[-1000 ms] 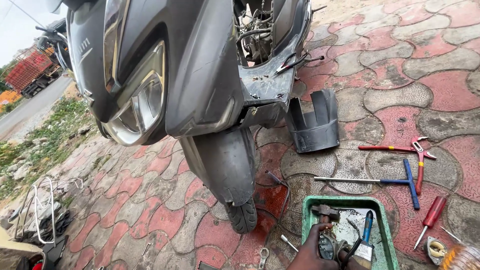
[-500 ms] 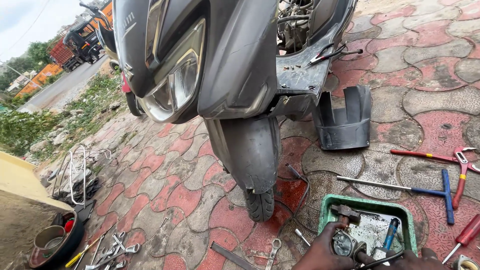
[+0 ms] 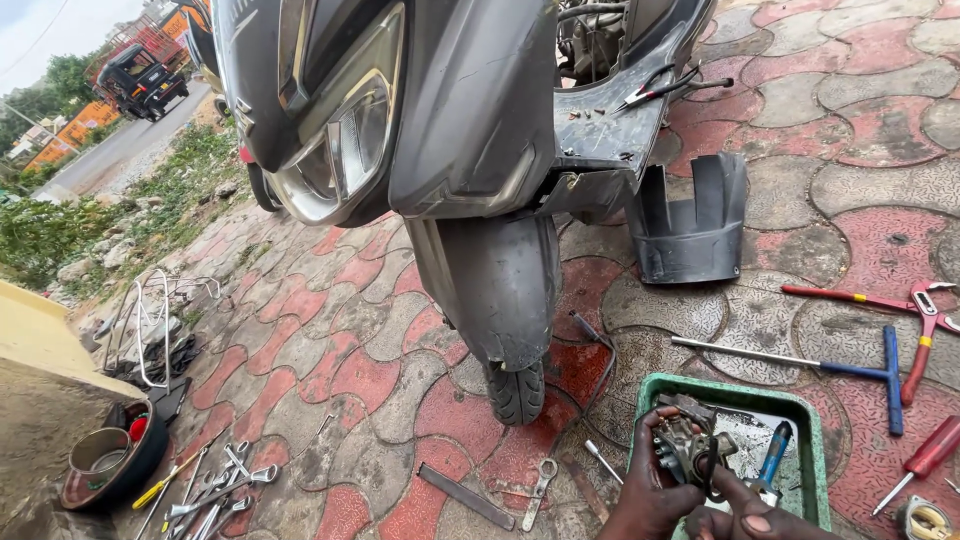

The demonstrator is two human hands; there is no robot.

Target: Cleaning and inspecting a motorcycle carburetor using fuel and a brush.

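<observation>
Both hands meet over the near-left corner of the green tray (image 3: 812, 425), holding a carburettor (image 3: 692, 448) just above its rim. The carburettor is a small, lumpy casting of dull grey metal, grimy, with dark recesses, a short stub on top and a thin dark loop hanging from its right side. The left hand (image 3: 648, 488) is curled closed around its left side, fingers wrapped up the body. The right hand (image 3: 745, 508) comes in from below, fingers pressed to the underside and partly closed; most of it is cut off by the frame edge. Inside the tray, right of the carburettor, lies a blue-handled screwdriver (image 3: 772, 458). Beyond the tray's far-left corner stands the scooter (image 3: 470, 150), its front tyre (image 3: 515, 390) near the tray. Right of the tray lies a blue T-wrench (image 3: 885, 370).
</observation>
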